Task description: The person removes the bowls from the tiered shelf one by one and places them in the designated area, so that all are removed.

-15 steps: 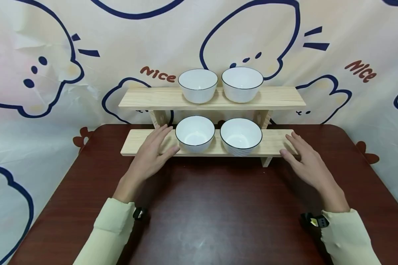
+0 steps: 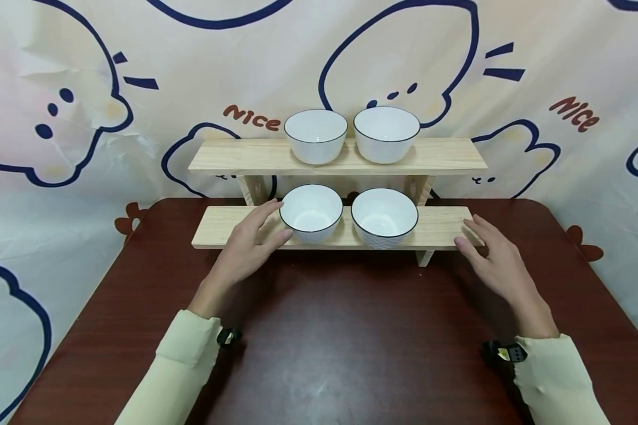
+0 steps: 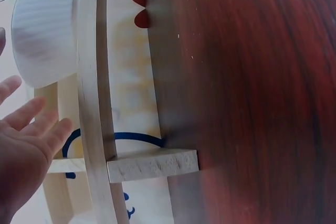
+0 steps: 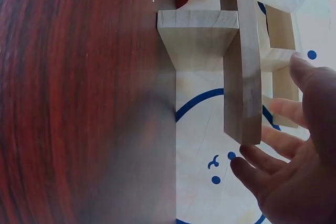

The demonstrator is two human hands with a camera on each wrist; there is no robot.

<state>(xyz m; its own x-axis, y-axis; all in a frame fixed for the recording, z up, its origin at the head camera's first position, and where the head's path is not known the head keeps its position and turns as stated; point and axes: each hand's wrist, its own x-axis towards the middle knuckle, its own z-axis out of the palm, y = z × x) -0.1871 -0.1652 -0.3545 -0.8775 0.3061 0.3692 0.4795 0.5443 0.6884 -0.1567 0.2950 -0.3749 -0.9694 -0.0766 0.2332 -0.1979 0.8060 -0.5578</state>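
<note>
A two-tier wooden shelf (image 2: 228, 227) holds white bowls with dark rims. On its lower board sit the left bowl (image 2: 312, 215) and the right bowl (image 2: 384, 219); the upper board carries an upper left bowl (image 2: 316, 139) and an upper right bowl (image 2: 387, 136). My left hand (image 2: 247, 248) is spread beside the lower left bowl, fingertips close to its side; contact is hard to tell. In the left wrist view that bowl (image 3: 44, 32) stands just past the fingers. By the lower board's right end, my right hand (image 2: 497, 262) holds nothing, its fingers loosely extended.
The shelf stands at the back of a dark red-brown table (image 2: 351, 330). Behind hangs a pale cloth (image 2: 276, 65) with blue cartoon outlines. A support leg (image 4: 199, 40) shows under the lower board in the right wrist view.
My left hand has shifted slightly right, closer to the lower left bowl. The right hand has edged a little to the right along the board's end. The bowls stay put.
</note>
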